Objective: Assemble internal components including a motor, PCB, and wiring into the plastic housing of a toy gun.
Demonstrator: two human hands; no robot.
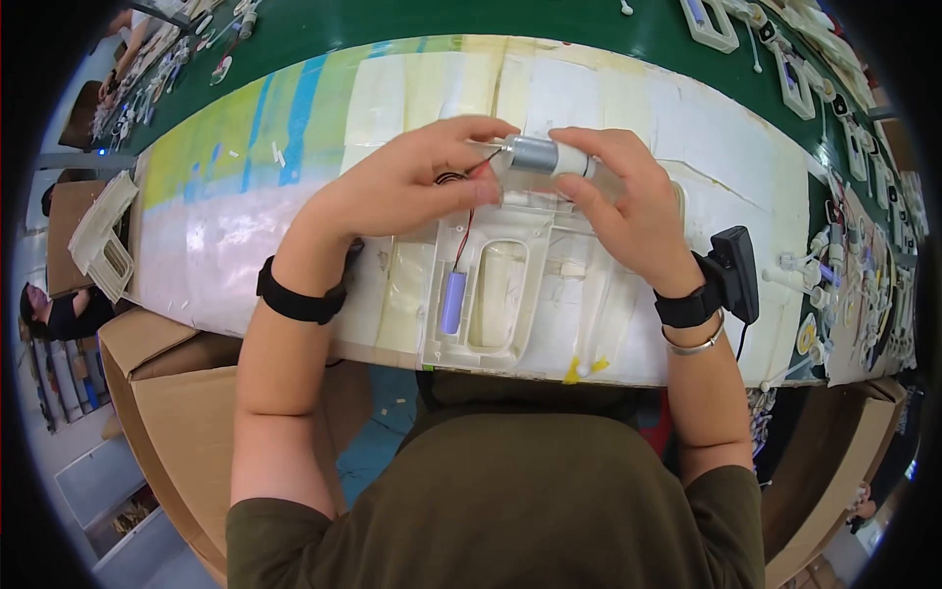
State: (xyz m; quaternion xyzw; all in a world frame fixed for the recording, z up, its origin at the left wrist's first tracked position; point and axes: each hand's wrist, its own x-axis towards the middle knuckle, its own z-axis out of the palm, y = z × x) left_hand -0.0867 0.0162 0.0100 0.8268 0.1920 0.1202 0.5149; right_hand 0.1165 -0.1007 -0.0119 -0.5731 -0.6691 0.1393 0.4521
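Observation:
A small silver motor point(532, 154) with a white end piece is held sideways above the worktable, with my right hand point(628, 201) gripping its white end between thumb and fingers. At the motor's other end, my left hand point(417, 177) closes around its thin red and dark wires; the thumb is blurred. Beneath both hands lies a white plastic housing half point(530, 294) with a loop-shaped handle opening. A purple cylindrical battery point(453, 302) rests in the handle side, with red and black leads point(465, 240) running up toward my left hand. The hands partly hide the housing's upper part.
White housing pieces point(103, 231) are stacked at the table's left edge. Cardboard boxes point(186, 402) stand below left and right. Wired parts point(834, 255) crowd the right side, and a green surface point(442, 20) with more assemblies point(711, 25) lies beyond. Other people are at the far left.

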